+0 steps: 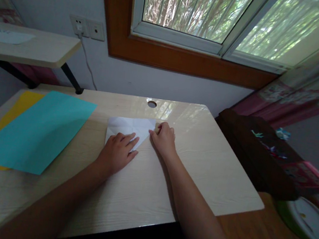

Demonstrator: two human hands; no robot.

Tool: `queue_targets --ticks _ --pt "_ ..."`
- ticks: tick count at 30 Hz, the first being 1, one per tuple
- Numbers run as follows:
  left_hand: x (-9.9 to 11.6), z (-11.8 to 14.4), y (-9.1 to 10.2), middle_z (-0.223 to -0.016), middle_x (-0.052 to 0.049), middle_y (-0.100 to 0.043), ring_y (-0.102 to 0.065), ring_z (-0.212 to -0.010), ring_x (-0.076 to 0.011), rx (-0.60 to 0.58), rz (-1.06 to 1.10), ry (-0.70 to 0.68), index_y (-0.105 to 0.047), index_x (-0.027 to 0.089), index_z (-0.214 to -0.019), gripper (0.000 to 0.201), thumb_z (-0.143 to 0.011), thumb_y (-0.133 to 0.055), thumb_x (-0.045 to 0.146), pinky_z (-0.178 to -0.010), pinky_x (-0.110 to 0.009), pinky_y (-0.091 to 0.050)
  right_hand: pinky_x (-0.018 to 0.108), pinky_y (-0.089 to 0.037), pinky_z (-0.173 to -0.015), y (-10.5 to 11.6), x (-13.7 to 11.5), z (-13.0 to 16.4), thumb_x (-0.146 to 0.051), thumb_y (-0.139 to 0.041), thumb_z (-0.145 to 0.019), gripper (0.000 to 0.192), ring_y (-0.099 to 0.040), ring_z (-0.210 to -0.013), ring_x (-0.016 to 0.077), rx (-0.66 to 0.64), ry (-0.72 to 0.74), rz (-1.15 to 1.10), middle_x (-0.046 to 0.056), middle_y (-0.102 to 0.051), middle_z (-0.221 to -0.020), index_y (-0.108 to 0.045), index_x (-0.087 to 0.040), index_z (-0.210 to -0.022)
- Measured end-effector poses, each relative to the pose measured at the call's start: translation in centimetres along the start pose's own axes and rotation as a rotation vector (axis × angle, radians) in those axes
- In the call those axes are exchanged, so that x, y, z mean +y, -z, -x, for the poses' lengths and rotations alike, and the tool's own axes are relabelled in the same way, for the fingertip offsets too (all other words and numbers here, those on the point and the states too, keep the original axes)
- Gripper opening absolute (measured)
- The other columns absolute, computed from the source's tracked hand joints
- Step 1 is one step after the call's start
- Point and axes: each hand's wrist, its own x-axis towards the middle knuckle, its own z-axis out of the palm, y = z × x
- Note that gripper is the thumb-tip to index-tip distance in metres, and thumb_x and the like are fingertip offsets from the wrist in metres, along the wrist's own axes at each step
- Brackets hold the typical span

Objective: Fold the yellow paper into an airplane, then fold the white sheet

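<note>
A folded sheet of white paper lies on the pale wooden table, with crease lines across it. My left hand rests flat on the paper's lower part, fingers spread, and covers some of it. At the paper's right corner, my right hand has its thumb and fingers pinched on the edge.
To the left, a turquoise sheet overlaps a yellow sheet. A raised shelf stands at the back left. A round cable hole is near the back edge. A dark cabinet stands beyond the right side.
</note>
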Motion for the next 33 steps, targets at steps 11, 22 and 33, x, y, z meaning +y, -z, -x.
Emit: queue_targets --ticks 11,22,33 --pt "-0.1 0.2 -0.2 -0.155 -0.002 -0.049 -0.052 -0.113 -0.0331 -0.028 0.042 -0.097 -0.058 0.04 -0.142 0.043 -0.101 -0.051 0.048 -0.091 -0.05 -0.045 0.037 -0.039 -0.079 0.2 0.8 -1.0 -0.04 -0.068 -0.086 0.022 -0.054 -0.092 0.0286 0.083 -0.109 -0.022 0.008 -0.067 -0.091 -0.057 -0.023 -0.094" --pt "-0.5 0.2 -0.2 -0.158 -0.002 -0.044 -0.047 -0.122 -0.0316 -0.036 0.082 -0.152 -0.054 0.041 -0.145 0.044 -0.102 -0.048 0.048 -0.1 -0.05 -0.043 0.036 -0.043 -0.084 0.5 0.7 -0.8 -0.035 -0.063 -0.094 0.014 -0.054 -0.091 0.0233 0.008 0.355 -0.143 0.007 -0.062 -0.095 -0.061 -0.021 -0.093" --pt "-2.7 0.2 -0.5 -0.152 -0.001 -0.053 -0.049 -0.123 -0.0285 -0.021 0.197 -0.302 -0.065 0.037 -0.135 0.035 -0.103 -0.05 0.038 -0.103 -0.048 -0.045 0.04 -0.04 -0.092 0.1 0.5 -0.8 -0.032 -0.063 -0.096 0.01 -0.049 -0.102 0.0279 -0.068 0.225 0.034 0.008 -0.063 -0.107 -0.068 -0.025 -0.101"
